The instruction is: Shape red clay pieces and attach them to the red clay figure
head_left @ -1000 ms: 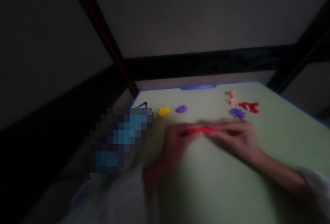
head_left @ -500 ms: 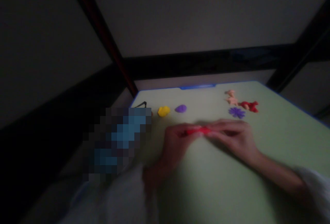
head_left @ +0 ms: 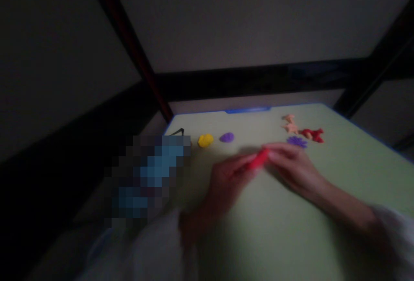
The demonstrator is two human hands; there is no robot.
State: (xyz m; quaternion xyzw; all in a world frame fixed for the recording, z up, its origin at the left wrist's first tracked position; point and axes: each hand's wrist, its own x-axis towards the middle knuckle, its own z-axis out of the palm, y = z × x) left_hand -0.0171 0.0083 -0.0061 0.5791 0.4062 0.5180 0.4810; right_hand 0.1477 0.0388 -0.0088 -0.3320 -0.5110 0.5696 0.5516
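A small red piece (head_left: pixel 259 159), which looks like soft modelling clay, is held above the table between both hands. My left hand (head_left: pixel 228 179) pinches its lower left end, and my right hand (head_left: pixel 293 162) pinches its upper right end. The piece is tilted, and blur hides its exact shape. Just beyond my right hand lies a purple flower-like piece (head_left: pixel 296 142). Past my left hand are a yellow lump (head_left: pixel 205 140) and a purple oval piece (head_left: pixel 227 137).
The pale green table (head_left: pixel 258 238) has a blue edge and a blue handle (head_left: pixel 248 110) at its far side. Peach-coloured pieces (head_left: pixel 290 127) and a red figure-like piece (head_left: pixel 315 134) lie at the back right. A pixelated patch covers something bluish on the left.
The red piece has turned from nearly level to slanted, its right end now higher. My right hand has risen slightly, and my left hand has shifted a little to the right.
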